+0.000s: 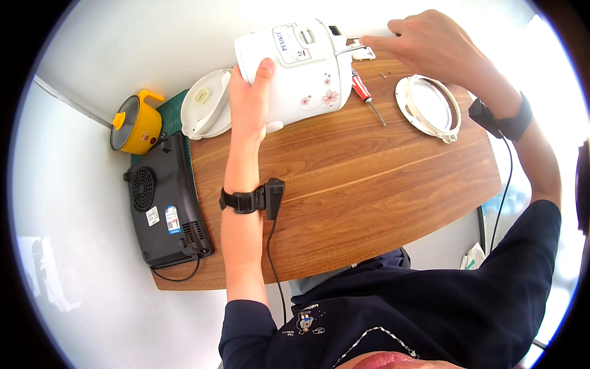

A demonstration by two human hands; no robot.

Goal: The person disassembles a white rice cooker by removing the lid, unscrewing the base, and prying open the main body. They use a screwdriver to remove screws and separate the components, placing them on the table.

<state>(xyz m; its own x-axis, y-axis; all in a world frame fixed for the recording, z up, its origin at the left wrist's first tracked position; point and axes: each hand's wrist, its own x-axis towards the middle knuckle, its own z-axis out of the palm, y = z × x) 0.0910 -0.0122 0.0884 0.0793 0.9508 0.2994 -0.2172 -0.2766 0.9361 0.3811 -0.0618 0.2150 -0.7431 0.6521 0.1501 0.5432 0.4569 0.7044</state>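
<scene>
A white rice cooker body (301,92) with pink flower prints lies tilted on its side at the far edge of the table. My left hand (251,98) grips its left end, thumb over the upper side. At the cooker's right end is my right hand (424,46), its index finger stretched toward a thin metal rod (351,49) there. The other fingers curl in; whatever they hold is hidden. A small white part (364,54) sits by that fingertip. Below lies a screwdriver (361,86) with a red, white and blue handle, its shaft pointing toward me.
A white ring-shaped part (428,109) lies at the right, with small screws (385,75) nearby. Left of the cooker rests a white lid (206,104). Farther left are a yellow pot (140,129), a green mat (174,111) and a black induction cooker (166,197), underside up.
</scene>
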